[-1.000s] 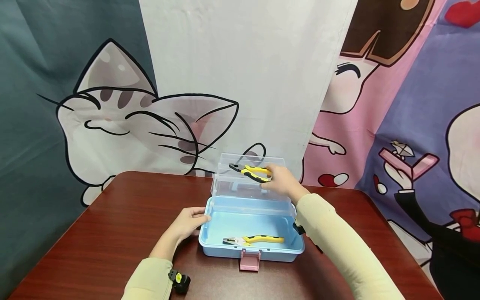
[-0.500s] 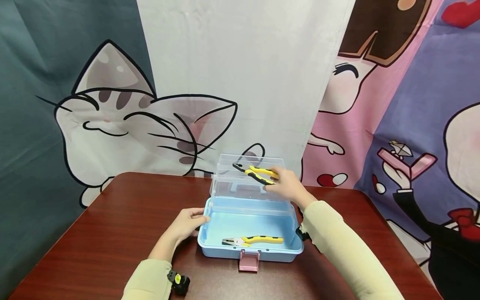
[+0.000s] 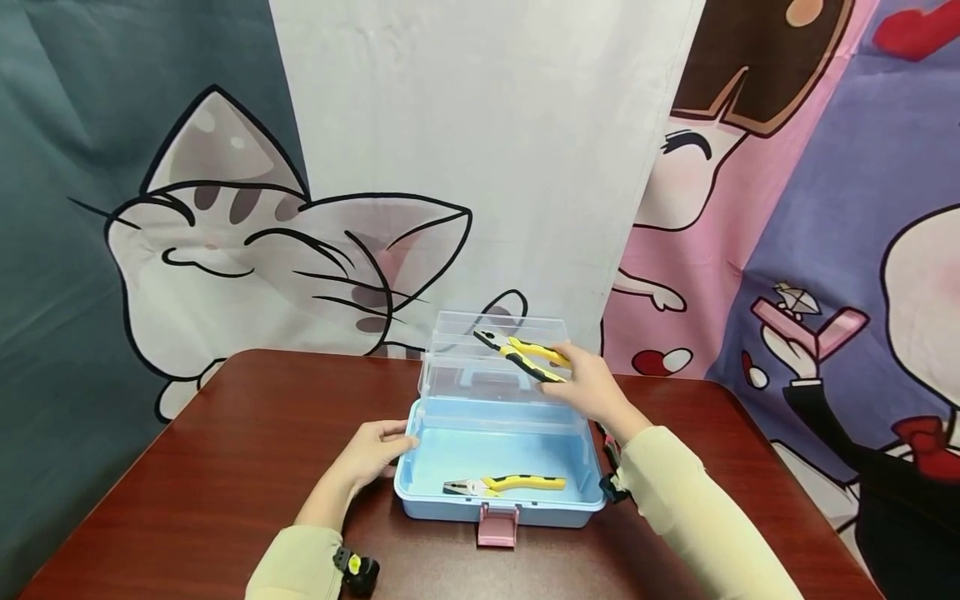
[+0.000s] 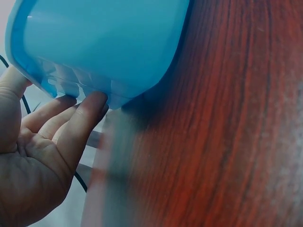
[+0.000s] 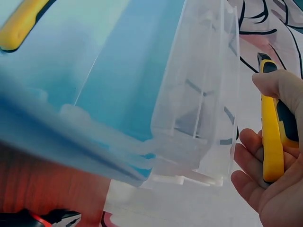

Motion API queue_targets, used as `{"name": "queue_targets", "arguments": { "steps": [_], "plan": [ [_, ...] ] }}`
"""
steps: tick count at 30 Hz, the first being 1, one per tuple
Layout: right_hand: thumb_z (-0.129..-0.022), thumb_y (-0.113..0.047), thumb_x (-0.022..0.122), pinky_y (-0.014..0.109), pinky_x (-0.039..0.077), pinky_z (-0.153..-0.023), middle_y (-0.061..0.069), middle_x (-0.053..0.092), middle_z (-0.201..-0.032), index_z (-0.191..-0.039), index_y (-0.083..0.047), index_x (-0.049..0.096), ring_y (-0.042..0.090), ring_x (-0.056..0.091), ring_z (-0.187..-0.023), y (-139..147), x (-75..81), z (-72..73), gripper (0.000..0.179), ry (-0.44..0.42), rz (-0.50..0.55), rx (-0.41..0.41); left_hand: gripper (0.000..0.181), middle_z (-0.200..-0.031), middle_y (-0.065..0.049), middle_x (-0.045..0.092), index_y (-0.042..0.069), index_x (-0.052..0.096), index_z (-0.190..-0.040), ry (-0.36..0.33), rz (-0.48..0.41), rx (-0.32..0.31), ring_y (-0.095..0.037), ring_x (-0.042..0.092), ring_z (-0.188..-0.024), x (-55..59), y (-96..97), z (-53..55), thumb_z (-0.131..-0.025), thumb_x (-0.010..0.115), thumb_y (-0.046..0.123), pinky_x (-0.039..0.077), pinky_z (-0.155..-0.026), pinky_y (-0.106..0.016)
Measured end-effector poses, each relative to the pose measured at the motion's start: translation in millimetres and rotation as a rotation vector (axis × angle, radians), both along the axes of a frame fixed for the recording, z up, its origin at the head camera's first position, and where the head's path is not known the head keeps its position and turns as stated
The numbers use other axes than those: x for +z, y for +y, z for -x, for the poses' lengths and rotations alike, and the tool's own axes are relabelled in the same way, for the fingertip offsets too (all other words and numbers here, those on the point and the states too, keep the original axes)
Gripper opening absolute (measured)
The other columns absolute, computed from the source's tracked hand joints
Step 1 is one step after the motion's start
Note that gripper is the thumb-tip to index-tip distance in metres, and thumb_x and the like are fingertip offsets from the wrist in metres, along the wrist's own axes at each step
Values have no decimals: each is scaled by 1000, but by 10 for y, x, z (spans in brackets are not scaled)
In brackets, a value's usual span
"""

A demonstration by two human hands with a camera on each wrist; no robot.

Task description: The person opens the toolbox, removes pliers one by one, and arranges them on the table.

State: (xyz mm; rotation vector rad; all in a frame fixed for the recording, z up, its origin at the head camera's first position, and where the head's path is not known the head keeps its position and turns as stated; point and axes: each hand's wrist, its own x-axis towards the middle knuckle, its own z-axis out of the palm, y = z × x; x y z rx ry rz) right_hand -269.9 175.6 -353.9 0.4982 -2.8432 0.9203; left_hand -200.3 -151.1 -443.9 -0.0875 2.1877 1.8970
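Observation:
A light-blue plastic toolbox (image 3: 431, 507) sits on the table, its clear lid (image 3: 480, 385) raised at the back. My left hand (image 3: 369, 454) grips the box's left end, thumb over the rim and fingers against the outside wall, as the left wrist view also shows. In my right hand (image 3: 596, 385) are yellow-and-black pliers (image 3: 517, 352), held by the handles in front of the raised lid, jaws pointing up and left. A second pair of yellow-handled pliers (image 3: 525, 482) lies inside the box near its front wall.
Red-and-black pliers (image 5: 40, 218) lie on the table just right of the box, partly hidden by my right arm in the head view. A pink latch (image 3: 497, 528) hangs down from the box's front. Behind the brown table (image 3: 247, 450) hangs a cartoon-printed cloth (image 3: 480, 150).
My right hand has moved right and slightly lower with the pliers. The red-and-black pliers have come into sight beside the box. My left hand keeps its grip on the toolbox.

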Motion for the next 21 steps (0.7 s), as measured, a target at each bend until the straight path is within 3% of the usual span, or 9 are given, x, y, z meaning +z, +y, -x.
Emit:
{"name": "queue_targets", "arguments": {
  "steps": [10, 21],
  "plan": [
    [-77, -22, 74, 26, 44, -58, 13, 64, -109, -128, -10, 56, 20, 50, -74, 150, -57, -196, 55, 77, 40, -37, 54, -125, -25, 59, -5, 44, -137, 9, -8, -18, -24, 67, -96, -11, -9, 4, -91, 62, 16, 59, -72, -41],
    [-75, -24, 78, 25, 44, -52, 16, 64, -116, -127, -7, 55, 16, 48, -63, 287, -180, -402, 59, 103, 68, -98, 55, -126, -27, 57, -8, 42, -137, 24, -6, -40, -26, 66, -98, -29, -25, 5, -92, 61, 16, 59, -73, -42]
  ]
}}
